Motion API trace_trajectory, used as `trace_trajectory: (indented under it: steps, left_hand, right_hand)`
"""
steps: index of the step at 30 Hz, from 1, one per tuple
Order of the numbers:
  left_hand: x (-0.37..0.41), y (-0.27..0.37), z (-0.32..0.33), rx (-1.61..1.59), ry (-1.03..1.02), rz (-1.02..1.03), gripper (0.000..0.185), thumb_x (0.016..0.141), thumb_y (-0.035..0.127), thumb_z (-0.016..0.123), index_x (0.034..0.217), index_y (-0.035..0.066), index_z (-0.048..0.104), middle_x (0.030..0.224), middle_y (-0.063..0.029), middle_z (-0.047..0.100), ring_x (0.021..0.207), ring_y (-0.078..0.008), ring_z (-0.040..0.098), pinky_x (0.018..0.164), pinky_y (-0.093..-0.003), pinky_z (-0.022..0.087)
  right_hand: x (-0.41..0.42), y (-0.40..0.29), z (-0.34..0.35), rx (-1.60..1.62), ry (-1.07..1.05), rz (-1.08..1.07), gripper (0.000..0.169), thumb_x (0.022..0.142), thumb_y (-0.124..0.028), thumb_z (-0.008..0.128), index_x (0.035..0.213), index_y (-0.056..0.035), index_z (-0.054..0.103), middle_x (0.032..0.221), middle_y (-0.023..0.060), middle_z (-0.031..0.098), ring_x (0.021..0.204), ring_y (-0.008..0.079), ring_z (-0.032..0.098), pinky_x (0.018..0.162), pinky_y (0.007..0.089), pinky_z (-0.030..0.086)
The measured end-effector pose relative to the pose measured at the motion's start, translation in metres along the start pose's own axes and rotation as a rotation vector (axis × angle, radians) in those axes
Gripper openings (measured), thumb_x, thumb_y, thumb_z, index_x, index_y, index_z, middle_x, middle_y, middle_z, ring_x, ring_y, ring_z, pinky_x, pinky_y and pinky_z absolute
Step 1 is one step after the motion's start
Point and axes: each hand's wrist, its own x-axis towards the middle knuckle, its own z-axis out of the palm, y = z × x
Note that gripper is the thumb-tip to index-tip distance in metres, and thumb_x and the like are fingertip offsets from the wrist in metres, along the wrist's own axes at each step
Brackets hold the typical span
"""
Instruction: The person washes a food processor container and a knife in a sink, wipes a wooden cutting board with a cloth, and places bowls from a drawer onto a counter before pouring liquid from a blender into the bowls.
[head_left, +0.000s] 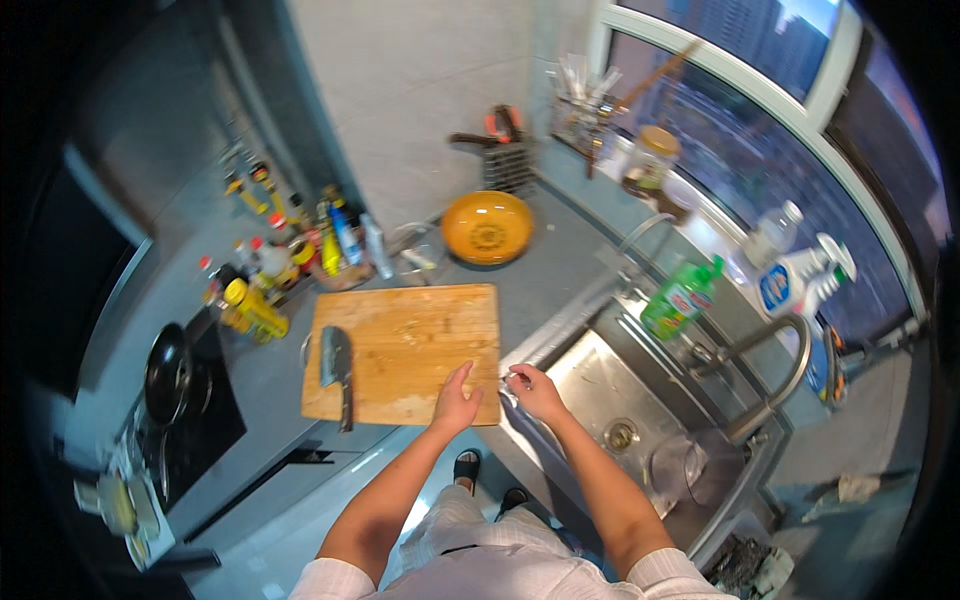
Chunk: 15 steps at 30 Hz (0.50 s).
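My left hand (456, 403) is over the lower right part of a wooden cutting board (412, 375), its fingers apart and nothing in them. Just past the board's right edge, my right hand (537, 393) hovers by the rim of the sink, fingers curled and thumb apart, with no object visible in it. A cleaver (337, 364) with a dark handle lies on the left side of the board, the handle towards me. Small food bits are scattered on the wood. Behind the board stands an orange-yellow bowl (487, 227).
On the right is a steel sink (600, 375) with a curved faucet (784, 375) and a clear container (694, 469). A green soap bottle (679, 300) stands at its back edge. Sauce bottles (259, 307) crowd the left counter, near a black pan (169, 375) on the cooktop. A knife block (508, 166) stands behind.
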Motion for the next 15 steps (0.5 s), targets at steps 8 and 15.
trace_trajectory:
  steps: [8, 15]
  left_hand:
    - [-0.037, -0.094, -0.146, 0.465, 0.414, -0.277, 0.064, 0.073, 0.015, 0.071, 0.127, -0.001, 0.041, 0.133, -0.0215, 0.039, 0.124, -0.0394, 0.037, 0.103, -0.0451, 0.033]
    - [-0.039, -0.152, -0.193, 0.357, 0.181, -0.400, 0.044, 0.071, 0.024, 0.073, 0.100, 0.002, 0.049, 0.101, -0.0211, 0.059, 0.096, -0.0378, 0.058, 0.081, -0.0454, 0.047]
  right_hand:
    - [0.036, -0.054, 0.150, 0.072, -0.242, -0.013, 0.028, 0.088, -0.021, 0.063, 0.108, -0.0013, 0.061, 0.090, 0.0093, 0.066, 0.080, 0.0169, 0.062, 0.075, 0.0292, 0.049]
    - [0.060, -0.042, 0.267, 0.088, -0.316, 0.108, 0.024, 0.089, -0.022, 0.061, 0.103, -0.0025, 0.063, 0.083, 0.0064, 0.065, 0.076, 0.0148, 0.060, 0.072, 0.0287, 0.049]
